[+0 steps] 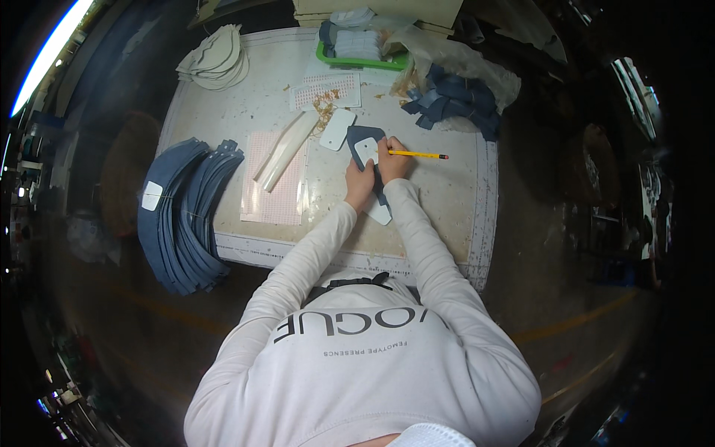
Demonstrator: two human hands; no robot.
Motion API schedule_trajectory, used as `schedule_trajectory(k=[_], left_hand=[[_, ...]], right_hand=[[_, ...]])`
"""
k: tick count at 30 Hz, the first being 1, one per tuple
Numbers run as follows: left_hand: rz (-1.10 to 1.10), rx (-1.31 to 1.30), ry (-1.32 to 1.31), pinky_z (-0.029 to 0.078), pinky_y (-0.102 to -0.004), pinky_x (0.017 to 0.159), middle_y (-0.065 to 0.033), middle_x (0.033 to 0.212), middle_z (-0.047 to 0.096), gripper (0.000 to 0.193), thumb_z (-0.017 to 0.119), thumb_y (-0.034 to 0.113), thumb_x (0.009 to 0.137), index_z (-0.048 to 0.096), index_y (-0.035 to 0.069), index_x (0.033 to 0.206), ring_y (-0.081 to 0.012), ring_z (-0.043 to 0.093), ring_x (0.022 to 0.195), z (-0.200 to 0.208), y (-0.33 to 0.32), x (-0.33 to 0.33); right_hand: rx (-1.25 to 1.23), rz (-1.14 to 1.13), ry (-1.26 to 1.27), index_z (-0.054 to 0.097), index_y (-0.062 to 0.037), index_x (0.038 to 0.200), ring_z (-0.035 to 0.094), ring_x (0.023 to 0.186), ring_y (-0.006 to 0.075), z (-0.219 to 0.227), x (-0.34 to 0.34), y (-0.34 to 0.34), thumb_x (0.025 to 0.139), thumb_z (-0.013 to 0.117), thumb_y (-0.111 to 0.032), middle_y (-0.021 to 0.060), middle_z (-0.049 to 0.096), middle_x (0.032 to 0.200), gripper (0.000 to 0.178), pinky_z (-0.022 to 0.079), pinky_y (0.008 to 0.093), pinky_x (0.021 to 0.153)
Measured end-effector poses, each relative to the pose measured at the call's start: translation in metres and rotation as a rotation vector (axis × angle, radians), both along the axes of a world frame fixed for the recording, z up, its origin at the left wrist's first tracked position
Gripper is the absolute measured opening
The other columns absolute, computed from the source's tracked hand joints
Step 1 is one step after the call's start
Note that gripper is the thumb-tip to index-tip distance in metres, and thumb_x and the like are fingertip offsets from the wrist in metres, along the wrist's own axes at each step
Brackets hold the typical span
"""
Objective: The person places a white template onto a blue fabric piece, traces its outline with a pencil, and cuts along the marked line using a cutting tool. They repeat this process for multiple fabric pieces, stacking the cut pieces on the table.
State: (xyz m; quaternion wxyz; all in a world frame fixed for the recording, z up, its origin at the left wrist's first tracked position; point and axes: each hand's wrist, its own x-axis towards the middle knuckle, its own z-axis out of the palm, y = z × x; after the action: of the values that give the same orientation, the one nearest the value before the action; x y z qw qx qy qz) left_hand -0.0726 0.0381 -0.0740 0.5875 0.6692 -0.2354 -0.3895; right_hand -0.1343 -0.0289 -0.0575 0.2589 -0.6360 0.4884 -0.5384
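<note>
My right hand [393,159] is closed round a yellow pencil [421,154], whose eraser end points right. Under the pencil side lies a white card template [366,151] with a small dark hole, on top of a blue-grey fabric piece [356,134]. My left hand [360,185] grips the fabric and template at their lower left edge, thumb on top. Below the hands, the end of a white piece [379,215] sticks out from the fabric. A second white card [339,129] rests just to the upper left. The pencil tip is hidden by my right hand.
Bundled blue-grey fabric strips [182,216] overhang the table's left edge. A clear plastic strip [287,151] lies on a dotted sheet [273,208]. Tangled rubber bands [325,106], a green tray [365,62], more blue fabric [458,100] and pale cut pieces [216,59] sit farther back.
</note>
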Motion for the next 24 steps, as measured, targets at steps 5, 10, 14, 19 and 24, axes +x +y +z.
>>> schedule_trajectory(k=[5,10,14,19,24], left_hand=[[0.003,0.027,-0.001,0.048,-0.0316,0.083,-0.0132,0.106,0.064,0.03,0.058,0.011,0.089,0.054,-0.003,0.115,-0.0209,0.062,0.094,0.003,0.001,-0.001],[0.012,0.062,-0.041,0.049,-0.0316,0.082,-0.0135,0.106,0.065,0.03,0.058,0.011,0.088,0.054,-0.004,0.114,-0.0209,0.062,0.094,0.007,0.0,0.0],[-0.012,0.07,-0.065,0.049,-0.0316,0.081,-0.014,0.106,0.064,0.031,0.058,0.012,0.088,0.054,-0.004,0.115,-0.0209,0.063,0.094,0.01,0.001,0.0],[0.0,0.038,-0.049,0.049,-0.0319,0.082,-0.0151,0.106,0.064,0.032,0.058,0.014,0.088,0.054,-0.004,0.115,-0.0222,0.063,0.094,0.01,0.001,-0.001],[0.002,0.029,-0.061,0.049,-0.0321,0.082,-0.0156,0.106,0.064,0.032,0.059,0.014,0.087,0.054,-0.004,0.114,-0.023,0.063,0.095,0.008,0.002,-0.001]], right_hand=[[0.064,-0.005,-0.062,0.048,-0.0032,0.062,0.048,0.044,0.0245,-0.003,-0.001,0.001,0.083,0.063,-0.015,0.0094,0.051,0.051,0.029,0.038,0.0363,0.046],[0.069,0.007,-0.036,0.047,-0.0034,0.062,0.045,0.045,0.0212,0.004,0.001,0.001,0.086,0.062,-0.018,0.008,0.05,0.052,0.032,0.037,0.0352,0.046],[0.138,0.057,-0.085,0.045,-0.0034,0.062,0.04,0.048,0.0117,0.009,-0.006,0.007,0.088,0.061,-0.021,0.0045,0.046,0.051,0.036,0.036,0.0311,0.046],[0.206,0.12,-0.146,0.043,-0.003,0.061,0.035,0.05,0.008,0.004,-0.011,0.011,0.088,0.061,-0.018,0.0029,0.043,0.051,0.036,0.033,0.0297,0.046],[0.109,0.119,-0.061,0.041,-0.0021,0.062,0.034,0.05,0.0079,-0.002,-0.008,0.012,0.087,0.061,-0.015,0.0032,0.04,0.05,0.035,0.032,0.0298,0.046]])
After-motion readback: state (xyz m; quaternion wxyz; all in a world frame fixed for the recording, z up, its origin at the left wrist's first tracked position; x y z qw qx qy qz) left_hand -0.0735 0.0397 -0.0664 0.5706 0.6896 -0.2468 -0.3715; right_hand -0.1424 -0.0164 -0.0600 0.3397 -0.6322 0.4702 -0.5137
